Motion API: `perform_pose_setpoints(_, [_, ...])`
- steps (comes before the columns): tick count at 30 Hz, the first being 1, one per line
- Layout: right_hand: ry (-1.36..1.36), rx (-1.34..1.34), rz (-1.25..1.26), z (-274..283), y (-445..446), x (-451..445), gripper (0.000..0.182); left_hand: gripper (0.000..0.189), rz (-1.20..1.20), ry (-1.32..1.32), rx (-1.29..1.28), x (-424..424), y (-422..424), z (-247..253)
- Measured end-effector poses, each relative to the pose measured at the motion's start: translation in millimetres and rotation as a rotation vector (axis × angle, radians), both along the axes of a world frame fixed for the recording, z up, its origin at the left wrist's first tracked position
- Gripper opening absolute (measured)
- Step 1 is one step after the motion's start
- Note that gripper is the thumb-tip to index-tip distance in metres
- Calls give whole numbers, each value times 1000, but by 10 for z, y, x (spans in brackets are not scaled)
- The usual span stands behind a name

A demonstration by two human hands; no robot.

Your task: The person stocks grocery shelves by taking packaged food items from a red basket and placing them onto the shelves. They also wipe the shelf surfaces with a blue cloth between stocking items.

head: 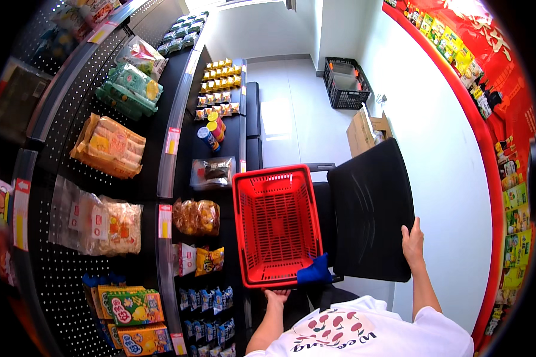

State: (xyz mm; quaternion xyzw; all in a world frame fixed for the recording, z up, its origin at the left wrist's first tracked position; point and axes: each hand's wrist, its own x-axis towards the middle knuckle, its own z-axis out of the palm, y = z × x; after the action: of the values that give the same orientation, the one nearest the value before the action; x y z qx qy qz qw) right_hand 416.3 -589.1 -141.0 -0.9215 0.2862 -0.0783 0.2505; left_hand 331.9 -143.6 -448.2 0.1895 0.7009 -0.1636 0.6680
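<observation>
A red plastic shopping basket (pixel 274 225) with slatted walls stands before me, with nothing visible inside. It appears to rest on the seat of a black chair (pixel 325 209). My left hand (pixel 277 295) is at the basket's near rim, fingers partly hidden beneath it. A blue cloth (pixel 315 270) hangs over the basket's near right corner. To the right, my right hand (pixel 413 243) grips the outer edge of the chair's black backrest (pixel 370 214), thumb on the face turned toward the basket.
Black shelving (pixel 149 187) runs along the left, with bagged snacks, bread (pixel 196 216) and boxed snacks (pixel 136 308). Ahead on the tiled floor are a black crate (pixel 346 100) and a cardboard box (pixel 361 134). A white wall (pixel 446 201) with a red poster (pixel 491 49) borders the right.
</observation>
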Motion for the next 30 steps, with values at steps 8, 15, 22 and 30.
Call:
perform_pose_setpoints(8, [19, 33, 5, 88, -1, 22, 46, 101, 167, -338, -132, -25, -239, -65])
perform_pose_setpoints(15, [22, 0, 47, 105, -167, 255, 46, 103, 220, -407, -204, 305, -342, 179])
perform_pose_setpoints(22, [10, -9, 91, 121, -525, 800, 38, 102, 154, -423, -219, 575, -436, 289])
perform_pose_setpoints(30, [37, -36, 108, 120, -780, 1138, 39, 108, 103, -421, -268, 822, -522, 336])
